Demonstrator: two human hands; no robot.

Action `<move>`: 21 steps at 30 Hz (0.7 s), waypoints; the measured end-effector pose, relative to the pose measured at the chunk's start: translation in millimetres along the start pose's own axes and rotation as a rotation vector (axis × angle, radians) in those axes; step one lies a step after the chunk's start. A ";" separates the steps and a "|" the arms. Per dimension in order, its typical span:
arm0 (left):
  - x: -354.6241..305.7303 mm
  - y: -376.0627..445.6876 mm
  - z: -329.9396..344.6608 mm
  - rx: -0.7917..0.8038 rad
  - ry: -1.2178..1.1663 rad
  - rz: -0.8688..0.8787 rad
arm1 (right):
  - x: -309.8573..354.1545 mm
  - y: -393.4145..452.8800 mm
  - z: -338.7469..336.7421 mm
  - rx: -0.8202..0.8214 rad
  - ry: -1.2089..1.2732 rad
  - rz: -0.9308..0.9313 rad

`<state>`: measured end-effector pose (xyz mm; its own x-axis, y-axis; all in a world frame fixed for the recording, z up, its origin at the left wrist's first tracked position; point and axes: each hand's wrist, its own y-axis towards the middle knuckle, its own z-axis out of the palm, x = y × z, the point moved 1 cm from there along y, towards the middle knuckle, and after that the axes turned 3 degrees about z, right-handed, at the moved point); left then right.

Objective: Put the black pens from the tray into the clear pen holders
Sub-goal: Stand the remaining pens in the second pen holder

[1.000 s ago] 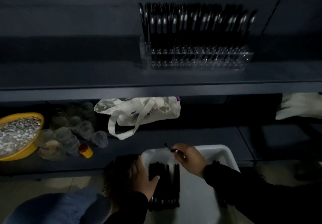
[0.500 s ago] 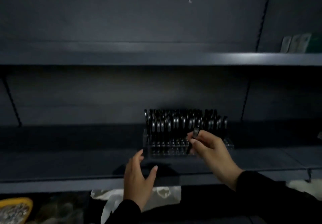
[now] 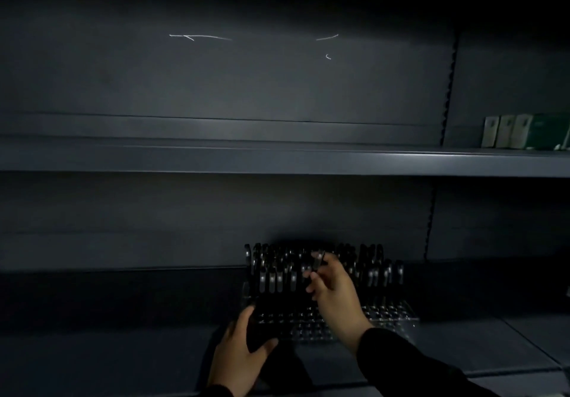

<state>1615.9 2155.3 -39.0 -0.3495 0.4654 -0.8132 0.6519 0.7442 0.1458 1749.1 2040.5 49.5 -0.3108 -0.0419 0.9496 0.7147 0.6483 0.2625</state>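
Right hand point(image 3: 334, 296) pinching black pen point(image 3: 317, 262) above clear pen holder point(image 3: 385, 313), left hand point(image 3: 239, 356) gripping holder's left corner, on shelf point(image 3: 123, 353)

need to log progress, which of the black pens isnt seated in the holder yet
The black pen pinched in the right hand, held above the clear holder. The other pens stand upright in its slots.

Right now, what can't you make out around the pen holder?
Head view only, dim:
- Tray: out of frame below.
- Free slots in the clear pen holder: lost in dark and glare.
- Left hand: grips something black, identity unclear.
- Black pen in right hand: blurred, tip hidden behind the fingers.
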 end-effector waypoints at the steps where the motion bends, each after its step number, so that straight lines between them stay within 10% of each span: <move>1: 1.0 1.0 0.4 0.000 0.019 0.003 | -1.6 1.7 1.7 0.019 -0.003 0.003; 21: 3.2 1.8 5.0 -0.055 0.162 0.136 | 0.1 11.9 4.8 0.061 -0.002 -0.073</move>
<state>1619.3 2155.7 -44.2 -0.3677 0.6309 -0.6832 0.6642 0.6924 0.2819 1754.5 2051.9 51.9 -0.3622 -0.0889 0.9278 0.6504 0.6889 0.3199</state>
